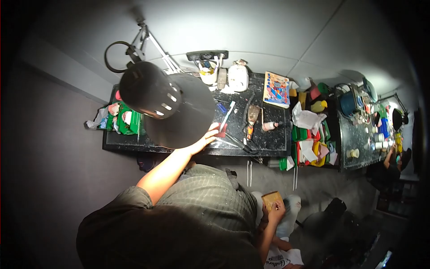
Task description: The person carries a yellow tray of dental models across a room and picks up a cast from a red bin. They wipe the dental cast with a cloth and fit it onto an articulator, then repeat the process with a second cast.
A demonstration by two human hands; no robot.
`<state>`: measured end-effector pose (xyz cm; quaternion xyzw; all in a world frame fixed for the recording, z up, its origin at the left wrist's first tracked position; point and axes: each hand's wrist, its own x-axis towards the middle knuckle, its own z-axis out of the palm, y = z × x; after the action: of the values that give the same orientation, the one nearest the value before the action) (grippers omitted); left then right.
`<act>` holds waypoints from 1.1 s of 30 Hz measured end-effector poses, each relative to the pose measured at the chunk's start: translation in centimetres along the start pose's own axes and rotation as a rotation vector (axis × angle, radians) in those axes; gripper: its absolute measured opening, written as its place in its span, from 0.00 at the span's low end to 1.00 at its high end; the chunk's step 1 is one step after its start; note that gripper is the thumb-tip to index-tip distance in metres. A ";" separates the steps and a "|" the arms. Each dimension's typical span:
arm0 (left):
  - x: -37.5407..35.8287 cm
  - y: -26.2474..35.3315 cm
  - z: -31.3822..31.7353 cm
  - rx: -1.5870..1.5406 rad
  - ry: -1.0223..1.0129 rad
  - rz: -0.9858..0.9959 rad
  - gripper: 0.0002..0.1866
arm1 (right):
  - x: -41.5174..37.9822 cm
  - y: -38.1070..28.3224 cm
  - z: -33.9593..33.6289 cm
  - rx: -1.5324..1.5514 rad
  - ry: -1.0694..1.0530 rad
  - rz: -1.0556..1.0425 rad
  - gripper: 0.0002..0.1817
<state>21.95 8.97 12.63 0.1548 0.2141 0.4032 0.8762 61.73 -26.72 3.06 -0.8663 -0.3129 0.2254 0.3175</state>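
Note:
My left hand [207, 138] reaches across the front edge of the black speckled desk [273, 145], its fingers stretched out beside a small red piece [221, 130]. Just beyond the fingertips lies a toothbrush [228, 114] with a white head, and a small blue item [221, 107] is behind it. A dark, thin tool [239, 142] lies to the right of the hand. The black lamp shade [181, 112] hides part of the desk to the left. My right hand does not show.
A dirty hand tool [252, 121], a small bottle [270, 126] and a colourful book [277, 89] are on the desk. Green bins [127, 121] stand left. Another person's hand [277, 210] holds a brown board [271, 200] below. A co-worker [389, 168] sits far right.

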 end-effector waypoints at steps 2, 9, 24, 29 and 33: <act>0.0 -0.2 -1.3 -0.101 -0.021 -0.022 0.27 | 1.0 -4.8 -1.4 0.151 -0.005 -0.061 0.10; 0.4 0.2 0.3 0.201 -0.014 0.004 0.27 | 3.4 -28.9 -20.0 -0.024 0.207 -0.792 0.27; -1.3 0.5 2.0 0.341 -0.018 0.007 0.27 | -0.5 4.1 -13.9 -0.297 -0.492 -0.248 0.23; -1.2 -0.2 -3.1 -0.034 0.000 -0.029 0.26 | -1.2 17.2 -9.1 -0.372 -0.734 -0.290 0.21; -1.8 0.3 -1.9 -0.067 -0.026 0.023 0.25 | -0.4 23.0 -8.0 -0.397 -0.837 -0.387 0.20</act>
<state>19.77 7.98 11.59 0.1331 0.1872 0.4181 0.8789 75.35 -44.12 -7.15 -0.6712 -0.6053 0.4268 0.0299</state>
